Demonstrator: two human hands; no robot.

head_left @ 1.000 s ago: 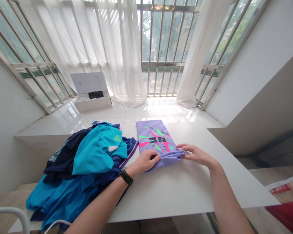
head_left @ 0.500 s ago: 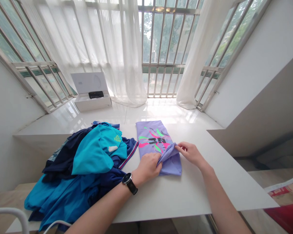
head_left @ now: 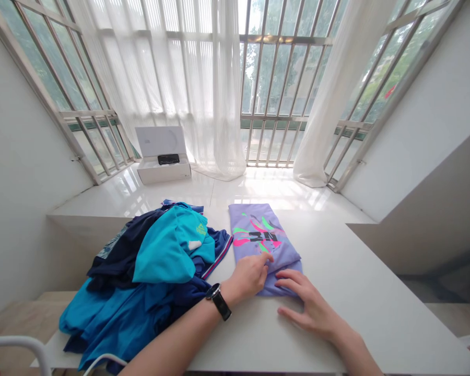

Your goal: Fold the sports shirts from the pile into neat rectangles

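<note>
Since the earlier frame, the raised edge of the shirt [head_left: 263, 237] has dropped; your right hand [head_left: 308, 302] has released it, fingers apart by the near right corner. Your left hand [head_left: 247, 277], its grip indiscernible, lies nearer the middle. The shirt is on the table [head_left: 337, 271], mostly beyond both hands, long axis running away from you.

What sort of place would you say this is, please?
Likely a room in a home: curtains hang at barred windows, and clothes lie heaped beside a purple garment on a white table.
</note>
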